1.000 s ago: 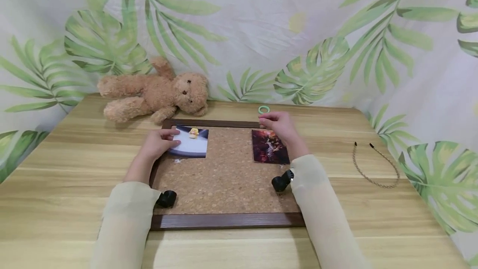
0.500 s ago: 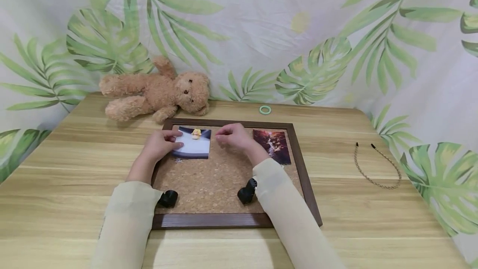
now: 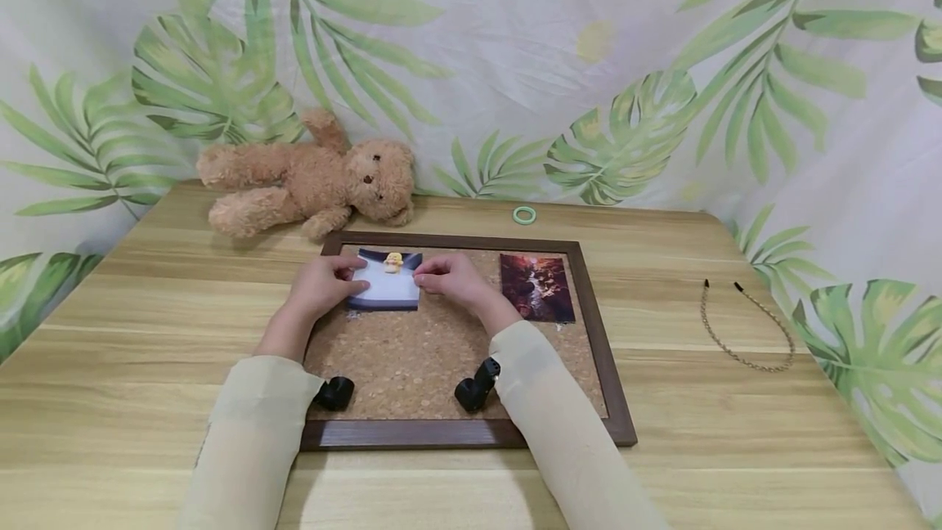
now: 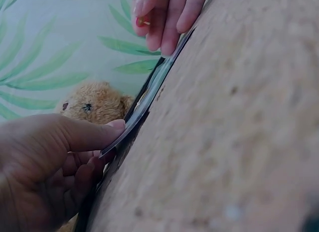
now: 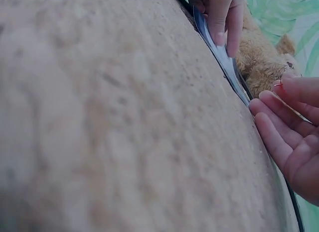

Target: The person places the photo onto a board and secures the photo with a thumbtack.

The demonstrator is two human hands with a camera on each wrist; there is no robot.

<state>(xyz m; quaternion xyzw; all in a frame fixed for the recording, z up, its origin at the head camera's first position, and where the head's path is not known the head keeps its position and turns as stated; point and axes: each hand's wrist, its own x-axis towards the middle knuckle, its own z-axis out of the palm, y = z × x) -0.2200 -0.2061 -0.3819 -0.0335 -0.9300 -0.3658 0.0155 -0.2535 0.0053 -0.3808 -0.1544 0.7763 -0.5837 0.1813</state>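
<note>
A photo print (image 3: 390, 293) with a pale floor and a small yellow cartoon figure lies at the upper left of a framed corkboard (image 3: 412, 366). My left hand (image 3: 316, 289) holds its left edge, thumb on the face and other fingers curled by the edge. The print bows slightly in the left wrist view. At its right edge is my right hand (image 3: 462, 280), pinching a small red pushpin (image 4: 141, 22) between thumb and index finger. The other fingertips (image 5: 256, 106) of that hand reach the print's edge. A dark red photo (image 3: 537, 289) lies at the board's upper right.
A brown teddy bear (image 3: 309, 178) lies on its side behind the board's left corner. Behind the frame sits a pale green ring (image 3: 524, 215). A thin chain with black tips (image 3: 746, 362) lies on the wooden table to the right. A leaf-print cloth (image 3: 500, 64) hangs behind.
My right hand has moved left and down from the board's top right, past the dark red photo, to the pale print's right edge. My left hand has stayed on the print, which shifted slightly right.
</note>
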